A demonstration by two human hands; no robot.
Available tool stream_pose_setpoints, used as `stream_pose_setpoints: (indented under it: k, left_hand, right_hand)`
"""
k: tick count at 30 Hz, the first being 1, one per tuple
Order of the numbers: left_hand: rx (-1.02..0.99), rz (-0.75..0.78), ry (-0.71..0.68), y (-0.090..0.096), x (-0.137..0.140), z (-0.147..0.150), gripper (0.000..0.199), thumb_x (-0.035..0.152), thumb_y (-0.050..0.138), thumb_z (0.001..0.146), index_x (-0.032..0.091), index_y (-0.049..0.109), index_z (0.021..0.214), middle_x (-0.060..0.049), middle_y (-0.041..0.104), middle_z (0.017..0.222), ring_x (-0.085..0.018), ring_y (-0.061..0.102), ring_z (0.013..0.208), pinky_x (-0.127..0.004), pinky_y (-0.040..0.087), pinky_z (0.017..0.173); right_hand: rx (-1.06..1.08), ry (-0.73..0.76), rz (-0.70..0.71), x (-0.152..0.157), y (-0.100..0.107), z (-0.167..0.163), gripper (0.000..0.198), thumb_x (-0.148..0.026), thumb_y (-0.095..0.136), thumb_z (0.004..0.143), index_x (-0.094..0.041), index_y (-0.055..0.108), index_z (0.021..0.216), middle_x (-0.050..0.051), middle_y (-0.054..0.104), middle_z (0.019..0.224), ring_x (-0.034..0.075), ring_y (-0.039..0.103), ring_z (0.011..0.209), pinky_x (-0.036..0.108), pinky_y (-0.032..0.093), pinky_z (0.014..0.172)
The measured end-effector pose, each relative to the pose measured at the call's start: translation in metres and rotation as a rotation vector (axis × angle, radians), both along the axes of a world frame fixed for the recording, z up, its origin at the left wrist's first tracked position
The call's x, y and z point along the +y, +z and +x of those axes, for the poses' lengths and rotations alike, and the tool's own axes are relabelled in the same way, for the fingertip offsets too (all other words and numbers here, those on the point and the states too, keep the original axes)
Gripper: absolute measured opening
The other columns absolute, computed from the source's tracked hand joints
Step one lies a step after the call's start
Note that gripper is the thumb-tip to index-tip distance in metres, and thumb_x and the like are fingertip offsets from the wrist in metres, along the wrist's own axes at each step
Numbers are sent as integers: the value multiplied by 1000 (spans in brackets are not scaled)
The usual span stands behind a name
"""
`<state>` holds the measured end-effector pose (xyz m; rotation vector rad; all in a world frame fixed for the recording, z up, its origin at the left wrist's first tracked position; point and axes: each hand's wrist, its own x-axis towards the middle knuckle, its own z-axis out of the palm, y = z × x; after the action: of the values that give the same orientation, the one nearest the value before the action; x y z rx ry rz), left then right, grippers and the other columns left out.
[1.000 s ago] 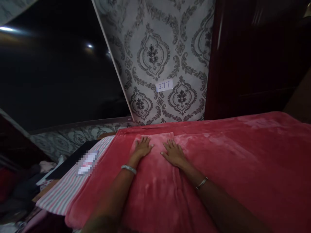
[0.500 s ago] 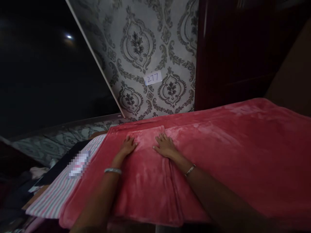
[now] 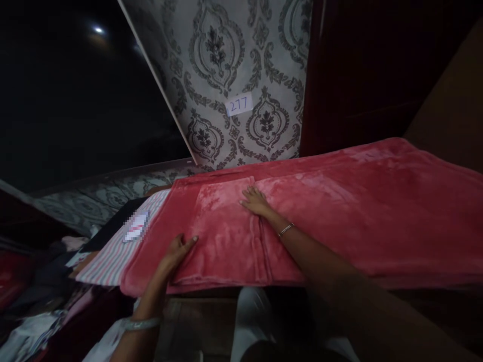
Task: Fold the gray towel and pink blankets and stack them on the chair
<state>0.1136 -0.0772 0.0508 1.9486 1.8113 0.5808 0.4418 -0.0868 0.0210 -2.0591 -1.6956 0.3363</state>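
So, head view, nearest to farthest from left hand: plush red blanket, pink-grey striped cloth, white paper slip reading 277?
1. Red blanket, beneath the left hand
2. Striped cloth, left of hand
3. Paper slip, on the wall

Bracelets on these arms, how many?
2: a thick, pale bangle on the wrist of the left hand, and a thin, silver-coloured bracelet on that of the right hand, seen against the red plush blanket.

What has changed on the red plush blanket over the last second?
The bare left hand has moved back toward the person, from the far end of the red plush blanket's folded-over section to its near left side. Neither hand visibly grasped anything. The bare right hand stayed spread by the section's far right corner; the fold kept its layout.
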Motion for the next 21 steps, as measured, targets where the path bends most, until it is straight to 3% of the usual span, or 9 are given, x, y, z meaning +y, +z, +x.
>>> stream_pose_setpoints:
  k: [5,9,15,18,21]
  left_hand:
    - [132,-29,-85,8,-17,-1,40,60,60,74,22,54,63,-4,59,61,-24,58,66,-32,43,60]
    - [141,0,-69,2,-17,-4,38,54,59,75,25,45,56,0,47,52,-19,48,58,-30,33,54]
    - [-198,-92,28,-9,-12,-18,39,59,64,69,23,50,64,0,53,61,-21,56,69,-31,46,60]
    - [-189,-101,20,-5,-10,-21,40,60,69,66,21,58,71,-4,64,71,-26,64,82,-35,55,71]
    - [-192,-121,16,0,-9,-19,52,63,70,68,18,66,93,-10,73,96,-30,67,102,-41,58,87]
  right_hand:
    - [47,-11,14,-40,-5,-3,64,-38,56,95,-15,45,153,15,35,162,28,36,147,38,30,119]
    - [130,14,147,-87,-19,-21,60,-36,55,93,-19,49,150,11,52,150,26,44,140,40,31,119]
    - [239,-45,233,-121,-37,-53,66,-28,61,85,-17,50,149,14,41,153,25,42,140,39,35,117]
    - [283,-56,260,-122,-39,-57,60,-24,59,84,-20,55,144,12,45,149,24,45,137,39,36,117]
    - [306,-95,320,-124,-40,-57,52,-24,56,87,-22,58,139,10,54,138,23,51,128,40,40,112]
